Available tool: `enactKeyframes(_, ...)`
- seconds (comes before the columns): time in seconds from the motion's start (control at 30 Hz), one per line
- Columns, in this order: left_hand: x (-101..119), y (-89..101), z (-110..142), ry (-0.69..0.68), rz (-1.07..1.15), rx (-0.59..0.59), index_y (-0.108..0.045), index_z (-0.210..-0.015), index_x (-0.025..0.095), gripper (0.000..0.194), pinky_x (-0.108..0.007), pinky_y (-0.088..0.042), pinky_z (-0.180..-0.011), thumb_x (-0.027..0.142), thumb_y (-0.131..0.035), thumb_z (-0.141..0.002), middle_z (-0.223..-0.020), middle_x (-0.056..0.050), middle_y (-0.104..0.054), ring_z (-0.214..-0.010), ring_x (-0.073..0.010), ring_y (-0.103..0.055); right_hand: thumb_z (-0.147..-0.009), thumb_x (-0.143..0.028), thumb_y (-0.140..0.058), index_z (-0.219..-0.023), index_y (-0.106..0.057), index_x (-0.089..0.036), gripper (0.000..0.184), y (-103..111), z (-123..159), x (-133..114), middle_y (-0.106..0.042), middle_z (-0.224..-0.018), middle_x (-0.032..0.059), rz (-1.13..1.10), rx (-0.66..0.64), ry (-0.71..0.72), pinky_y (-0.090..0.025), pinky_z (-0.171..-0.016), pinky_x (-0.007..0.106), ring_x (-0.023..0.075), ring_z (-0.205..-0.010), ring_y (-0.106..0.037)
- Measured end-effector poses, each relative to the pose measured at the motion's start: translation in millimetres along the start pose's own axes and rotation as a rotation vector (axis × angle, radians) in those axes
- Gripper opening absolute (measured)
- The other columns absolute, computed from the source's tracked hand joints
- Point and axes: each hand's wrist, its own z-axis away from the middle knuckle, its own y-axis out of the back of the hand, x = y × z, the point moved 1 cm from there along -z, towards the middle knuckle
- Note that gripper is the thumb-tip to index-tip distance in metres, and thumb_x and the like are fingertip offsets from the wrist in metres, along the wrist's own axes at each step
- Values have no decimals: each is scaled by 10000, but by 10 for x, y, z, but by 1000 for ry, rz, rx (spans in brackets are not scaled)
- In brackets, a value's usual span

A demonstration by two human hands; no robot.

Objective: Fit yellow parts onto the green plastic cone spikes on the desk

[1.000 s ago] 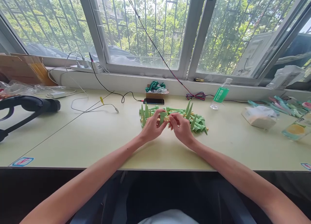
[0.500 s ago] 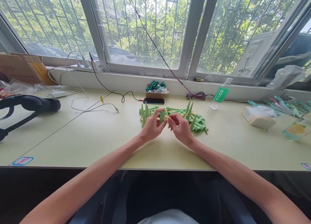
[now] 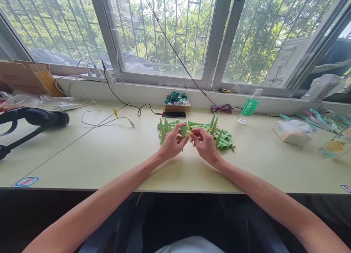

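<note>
Between the thumb and fingers of my left hand (image 3: 170, 144) is a green paper cone (image 3: 184, 130), its wide end up and its tip pointing down. My right hand (image 3: 204, 143) is pinched on a small pale yellow piece (image 3: 189, 133) at the cone's right side; its exact shape is too small to make out. Behind and right of my hands lies a pile of rolled green paper pieces (image 3: 224, 143), with several pointed cones (image 3: 213, 124) standing up. More green cones (image 3: 163, 126) stand behind my left hand, partly hidden by it.
A black phone (image 3: 174, 114) on a cable lies behind the pile, before a small box (image 3: 177, 107) with green wrapping. A water bottle (image 3: 249, 106), a tissue pack (image 3: 293, 131) and a glass (image 3: 333, 146) stand right. A black headset (image 3: 33, 117) and white cable (image 3: 109, 125) lie left.
Both hands stay in nearly the same place, still at the cone and the yellow piece. The right fingers have shifted very slightly; the pile has not moved.
</note>
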Motion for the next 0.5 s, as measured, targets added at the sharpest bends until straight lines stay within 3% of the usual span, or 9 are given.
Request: enactKeyframes(0.5,4,5,12,-6,-22,-17,-393,-1251,232,420,-168,-393,-440,278,-562,-869,-785,29,-597,-450,-43,-466,-942,-526,-471,-850,-538,-192,353,6,-2,26,-601,-634,-1,71,-34,-36,-455,-519,240,133,-520,-584)
